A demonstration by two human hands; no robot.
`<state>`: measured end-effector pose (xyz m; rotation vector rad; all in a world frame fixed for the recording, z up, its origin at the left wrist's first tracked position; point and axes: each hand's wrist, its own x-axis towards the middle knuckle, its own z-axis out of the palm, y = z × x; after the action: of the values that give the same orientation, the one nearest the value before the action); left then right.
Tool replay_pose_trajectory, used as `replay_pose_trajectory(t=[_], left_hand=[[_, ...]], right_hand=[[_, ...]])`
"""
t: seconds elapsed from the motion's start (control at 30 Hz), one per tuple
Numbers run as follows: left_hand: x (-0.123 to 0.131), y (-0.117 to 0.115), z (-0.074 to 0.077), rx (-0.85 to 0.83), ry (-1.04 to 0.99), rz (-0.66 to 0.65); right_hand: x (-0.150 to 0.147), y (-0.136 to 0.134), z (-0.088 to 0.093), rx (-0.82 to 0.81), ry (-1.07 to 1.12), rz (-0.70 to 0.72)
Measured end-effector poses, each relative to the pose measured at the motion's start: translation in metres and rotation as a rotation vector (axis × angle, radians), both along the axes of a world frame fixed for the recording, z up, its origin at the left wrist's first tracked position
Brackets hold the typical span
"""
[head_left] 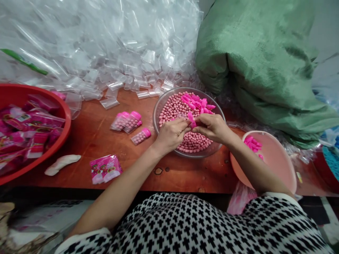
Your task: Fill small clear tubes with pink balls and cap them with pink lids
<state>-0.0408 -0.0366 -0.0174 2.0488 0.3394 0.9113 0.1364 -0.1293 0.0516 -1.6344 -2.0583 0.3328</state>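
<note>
hands (194, 130) on pink cap (191, 118), labels unreadable

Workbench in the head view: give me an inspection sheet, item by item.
Surface: brown wooden table, marked.
Job's things: clear bowl of pink beads and pink caps; three filled capped tubes beside it.
Clutter: heap of clear tubes; red basin of pink packets; pink tub; loose packet.
Grippers: left hand and right hand pinch a pink cap over the bowl.
Cables: nothing seen.
Surroundings: green sack.
</note>
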Motion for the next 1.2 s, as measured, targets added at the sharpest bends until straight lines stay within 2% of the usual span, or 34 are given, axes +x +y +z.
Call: replay_pose_trajectory(t=[0.13,0.2,0.27,0.33,0.43,0.53,0.6,0.67,0.8,0.93,1.07,1.2], left_hand=[[0.004,0.008,0.006,-0.149,0.074,-0.07],[0.007,0.01,0.01,-0.156,0.17,-0.061],[0.009,0.007,0.013,-0.059,0.307,0.009],[0.009,0.001,0.018,0.097,0.443,0.12],[0.007,-0.01,0.026,0.295,0.551,0.204],[0.004,-0.012,0.033,0.351,0.559,0.191],[0.002,-0.009,0.032,0.284,0.496,0.167],[0.001,-0.004,0.027,0.128,0.371,0.1],[-0.001,0.005,0.011,-0.295,0.12,-0.013],[0.001,0.006,0.004,-0.632,-0.011,-0.069],[0.006,0.002,0.004,-0.764,-0.102,-0.069],[0.01,-0.002,0.003,-0.772,-0.098,-0.018]], right_hand=[[0.008,0.002,0.0,-0.131,0.181,-0.131],[0.014,0.0,-0.003,-0.136,0.276,-0.201],[0.019,-0.004,-0.007,-0.096,0.33,-0.253],[0.024,-0.008,-0.009,-0.03,0.278,-0.271],[0.025,-0.012,-0.001,0.065,0.025,-0.146],[0.02,-0.009,0.014,0.082,-0.201,0.06],[0.017,-0.005,0.021,0.065,-0.284,0.117],[0.016,-0.003,0.02,0.07,-0.314,0.075],[0.018,-0.005,0.004,0.145,-0.236,-0.072],[0.01,-0.01,-0.011,0.149,-0.22,-0.06],[-0.007,-0.006,-0.017,0.15,-0.334,-0.084],[-0.017,0.002,-0.024,0.185,-0.376,-0.162]])
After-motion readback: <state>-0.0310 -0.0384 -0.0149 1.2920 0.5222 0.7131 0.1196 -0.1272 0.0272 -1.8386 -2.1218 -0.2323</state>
